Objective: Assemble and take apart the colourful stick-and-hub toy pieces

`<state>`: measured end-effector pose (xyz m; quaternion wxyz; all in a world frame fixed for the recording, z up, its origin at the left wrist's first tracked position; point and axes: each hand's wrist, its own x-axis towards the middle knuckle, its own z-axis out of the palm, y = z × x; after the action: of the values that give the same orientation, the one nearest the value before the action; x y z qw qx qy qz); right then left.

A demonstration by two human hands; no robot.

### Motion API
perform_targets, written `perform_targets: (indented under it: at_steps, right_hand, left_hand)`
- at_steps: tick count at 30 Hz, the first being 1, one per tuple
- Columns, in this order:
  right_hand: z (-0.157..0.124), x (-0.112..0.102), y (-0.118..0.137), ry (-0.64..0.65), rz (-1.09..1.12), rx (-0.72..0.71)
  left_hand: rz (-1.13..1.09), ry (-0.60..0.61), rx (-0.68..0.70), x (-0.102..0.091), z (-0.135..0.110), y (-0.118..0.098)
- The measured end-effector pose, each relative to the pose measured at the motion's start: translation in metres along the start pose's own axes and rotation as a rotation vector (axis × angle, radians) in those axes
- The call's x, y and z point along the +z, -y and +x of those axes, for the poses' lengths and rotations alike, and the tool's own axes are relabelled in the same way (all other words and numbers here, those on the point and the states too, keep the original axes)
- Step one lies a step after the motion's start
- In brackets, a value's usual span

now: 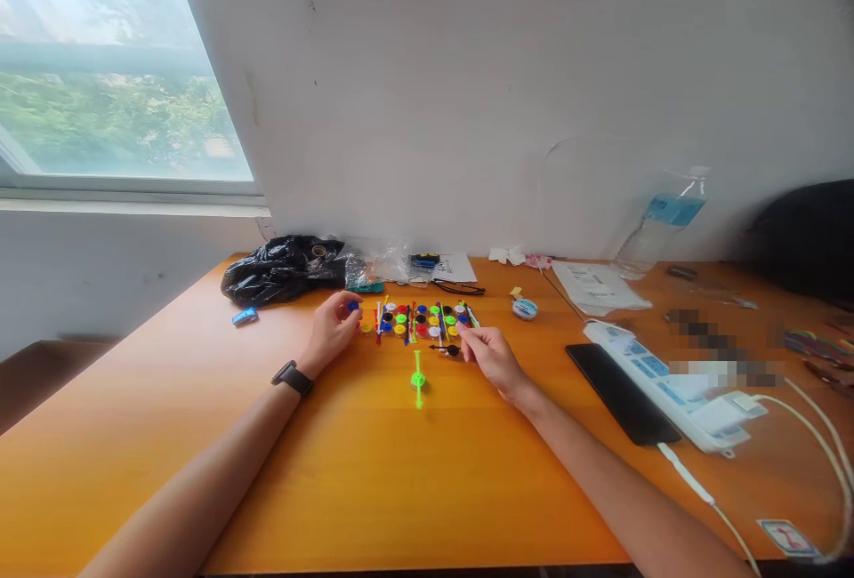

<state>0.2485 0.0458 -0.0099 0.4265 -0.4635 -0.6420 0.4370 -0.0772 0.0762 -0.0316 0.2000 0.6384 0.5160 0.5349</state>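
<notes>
My left hand (332, 331), with a dark watch on its wrist, is closed in a pinch on a small blue round piece (352, 305). Just below its fingers lies a yellow disc (366, 328). Coloured discs (400, 318) form rows on the table, with thin plastic sticks (413, 322) standing between the groups. At the right end of these rows, my right hand (492, 359) has its thumb and fingers together; what they hold, if anything, cannot be made out. A black disc with a pointed stick (445, 349) sits by its fingertips. Nearer me is a bright green disc with a stick (417, 380).
Along the back lie a black plastic bag (284, 267) and clear packaging (383, 262). A blue packet (245, 317) is at left, a round tin (524, 309) at right. Further right are a phone (620, 391), a power strip (660, 387) with cables, and a tilted bottle (660, 222).
</notes>
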Motion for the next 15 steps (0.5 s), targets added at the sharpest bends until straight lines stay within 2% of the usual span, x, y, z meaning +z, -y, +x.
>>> perform_targets:
  at_steps: [5, 9, 15]
  right_hand:
    - [0.000, 0.000, 0.000, 0.006, -0.009, -0.030]
    - [0.000, 0.001, -0.003, 0.019, -0.019, -0.044]
    - [0.001, 0.000, -0.005, 0.011, -0.045, -0.043]
  left_hand:
    - [0.238, 0.132, 0.235, 0.004, -0.004, -0.007]
    - [0.374, 0.245, 0.290, 0.007, -0.007, -0.011]
    - [0.457, 0.260, 0.303, 0.007, -0.008, -0.012]
